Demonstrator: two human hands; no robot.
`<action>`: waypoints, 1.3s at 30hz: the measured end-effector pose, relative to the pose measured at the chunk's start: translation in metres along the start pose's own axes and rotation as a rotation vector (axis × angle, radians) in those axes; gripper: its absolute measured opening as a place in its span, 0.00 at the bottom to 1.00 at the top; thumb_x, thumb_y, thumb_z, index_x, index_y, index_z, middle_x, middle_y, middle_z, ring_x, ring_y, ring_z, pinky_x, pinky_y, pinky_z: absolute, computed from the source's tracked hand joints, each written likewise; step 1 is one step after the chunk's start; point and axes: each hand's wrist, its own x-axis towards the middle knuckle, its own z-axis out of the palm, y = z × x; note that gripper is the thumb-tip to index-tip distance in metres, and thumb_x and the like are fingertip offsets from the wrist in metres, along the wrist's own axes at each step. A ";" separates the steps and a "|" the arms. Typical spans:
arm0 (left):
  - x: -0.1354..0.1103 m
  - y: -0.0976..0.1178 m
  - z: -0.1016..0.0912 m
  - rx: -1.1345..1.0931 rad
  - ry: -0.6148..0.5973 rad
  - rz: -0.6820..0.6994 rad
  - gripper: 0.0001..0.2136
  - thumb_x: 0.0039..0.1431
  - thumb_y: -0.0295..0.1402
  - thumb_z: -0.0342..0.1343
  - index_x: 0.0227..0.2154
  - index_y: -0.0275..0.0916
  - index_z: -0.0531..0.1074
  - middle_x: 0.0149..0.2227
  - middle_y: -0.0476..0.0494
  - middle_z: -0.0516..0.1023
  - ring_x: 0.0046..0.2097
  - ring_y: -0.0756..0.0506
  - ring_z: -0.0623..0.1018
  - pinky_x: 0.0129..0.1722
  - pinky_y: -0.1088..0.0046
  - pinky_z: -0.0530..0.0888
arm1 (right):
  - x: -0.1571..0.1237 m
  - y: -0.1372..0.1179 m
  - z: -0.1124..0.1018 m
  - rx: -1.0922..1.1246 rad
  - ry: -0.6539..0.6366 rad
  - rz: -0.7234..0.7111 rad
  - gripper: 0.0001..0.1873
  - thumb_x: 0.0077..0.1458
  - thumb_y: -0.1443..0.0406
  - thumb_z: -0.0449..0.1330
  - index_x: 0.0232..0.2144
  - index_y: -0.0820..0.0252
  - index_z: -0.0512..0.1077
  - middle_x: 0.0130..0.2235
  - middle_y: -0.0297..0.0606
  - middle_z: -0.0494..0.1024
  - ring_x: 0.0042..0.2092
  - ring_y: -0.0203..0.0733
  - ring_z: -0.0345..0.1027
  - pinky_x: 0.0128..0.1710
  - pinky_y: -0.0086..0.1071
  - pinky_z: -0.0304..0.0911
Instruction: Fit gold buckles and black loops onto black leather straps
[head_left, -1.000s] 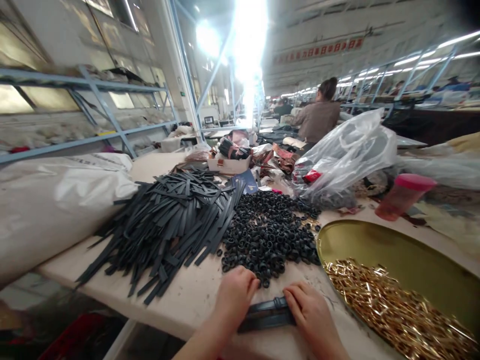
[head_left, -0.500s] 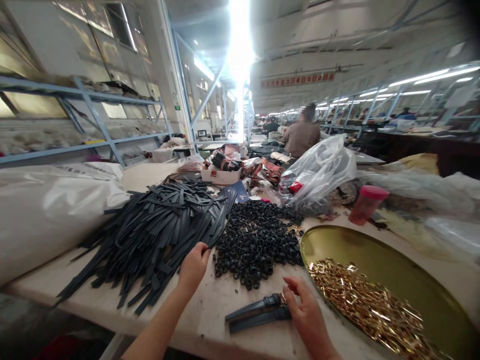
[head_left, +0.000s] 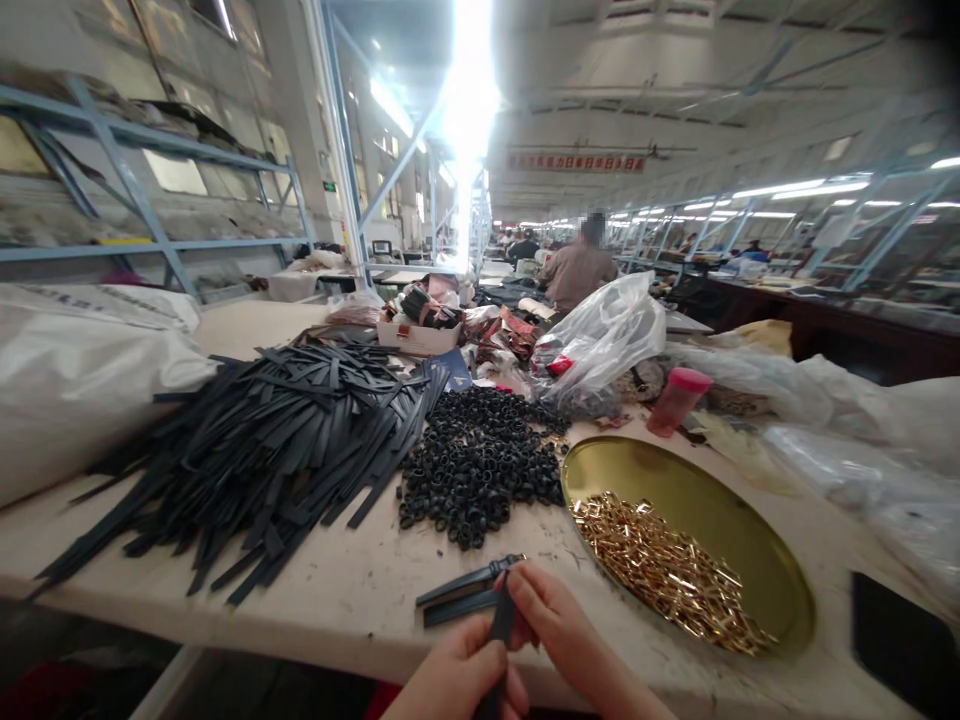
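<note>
My left hand is wrapped round a flat black strap, held upright near the table's front edge. At the strap's upper end the fingers of my right hand are closed on it; whether they also hold something small is hidden. Just behind, two black straps with loops lie side by side, partly covered by my right hand. To the left spreads a heap of loose black straps. Beside it is a pile of small black loops. Gold metal buckles fill part of an oval gold tray.
A pink-lidded jar stands behind the tray, near a clear plastic bag. A black flat object lies at the right. A white sack is at the left, a small box at the back. A person sits farther off.
My left hand has come from the strap heap to the front edge, bringing one strap. My right hand has moved left and closed on that strap. The view has shifted right.
</note>
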 end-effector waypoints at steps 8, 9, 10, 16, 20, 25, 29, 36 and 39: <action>0.011 0.027 0.001 -0.420 0.204 -0.100 0.05 0.55 0.27 0.45 0.35 0.34 0.63 0.21 0.47 0.72 0.19 0.53 0.71 0.18 0.81 0.65 | 0.082 0.046 -0.055 -0.636 0.207 -0.004 0.10 0.52 0.72 0.51 0.35 0.60 0.70 0.36 0.42 0.71 0.37 0.43 0.67 0.36 0.32 0.57; 0.013 0.028 0.000 -0.440 0.200 -0.116 0.05 0.55 0.26 0.45 0.35 0.33 0.63 0.21 0.47 0.72 0.19 0.53 0.71 0.18 0.81 0.65 | 0.089 0.050 -0.056 -0.671 0.193 -0.004 0.09 0.50 0.73 0.52 0.33 0.60 0.70 0.35 0.42 0.71 0.36 0.44 0.66 0.35 0.32 0.56; 0.015 0.030 -0.001 -0.457 0.195 -0.128 0.06 0.55 0.26 0.45 0.35 0.33 0.63 0.21 0.47 0.72 0.19 0.53 0.71 0.18 0.81 0.65 | 0.093 0.052 -0.056 -0.700 0.181 -0.005 0.08 0.49 0.73 0.53 0.31 0.61 0.70 0.34 0.42 0.71 0.35 0.44 0.66 0.33 0.33 0.55; 0.030 0.033 -0.005 -0.486 0.183 -0.168 0.08 0.51 0.26 0.47 0.35 0.33 0.64 0.21 0.48 0.71 0.19 0.53 0.70 0.18 0.81 0.65 | 0.098 0.054 -0.057 -0.731 0.127 -0.027 0.08 0.51 0.71 0.53 0.23 0.60 0.67 0.31 0.41 0.70 0.33 0.43 0.64 0.32 0.32 0.54; 0.034 0.027 -0.007 -0.410 0.209 -0.160 0.11 0.51 0.32 0.50 0.38 0.34 0.66 0.21 0.51 0.68 0.18 0.55 0.66 0.16 0.81 0.62 | 0.080 0.051 -0.053 -0.631 0.121 -0.022 0.07 0.52 0.68 0.52 0.23 0.59 0.65 0.28 0.37 0.70 0.32 0.40 0.64 0.33 0.31 0.57; 0.035 0.022 -0.004 -0.264 0.226 -0.089 0.18 0.51 0.44 0.52 0.36 0.33 0.68 0.19 0.54 0.64 0.18 0.55 0.62 0.16 0.82 0.60 | 0.042 0.035 -0.041 0.077 0.165 0.159 0.15 0.51 0.62 0.54 0.42 0.59 0.64 0.31 0.35 0.73 0.31 0.38 0.67 0.32 0.31 0.62; 0.033 0.023 0.005 -0.112 0.167 -0.128 0.13 0.50 0.40 0.51 0.35 0.36 0.66 0.14 0.55 0.65 0.16 0.55 0.62 0.16 0.83 0.58 | 0.020 0.020 -0.034 0.790 0.146 0.421 0.18 0.46 0.58 0.61 0.40 0.58 0.69 0.34 0.36 0.76 0.32 0.35 0.67 0.33 0.29 0.61; 0.027 0.014 0.015 -0.012 0.141 -0.123 0.09 0.49 0.35 0.47 0.32 0.37 0.64 0.18 0.55 0.67 0.15 0.56 0.64 0.13 0.84 0.58 | 0.000 0.004 -0.018 1.154 0.207 0.488 0.12 0.41 0.60 0.66 0.22 0.61 0.69 0.26 0.32 0.74 0.26 0.32 0.64 0.26 0.25 0.59; 0.028 0.005 0.015 0.112 0.151 -0.009 0.09 0.51 0.36 0.45 0.32 0.37 0.63 0.24 0.52 0.69 0.15 0.56 0.65 0.13 0.83 0.58 | -0.008 0.000 -0.013 1.148 0.133 0.410 0.12 0.43 0.59 0.65 0.22 0.61 0.69 0.22 0.31 0.71 0.25 0.33 0.63 0.27 0.27 0.59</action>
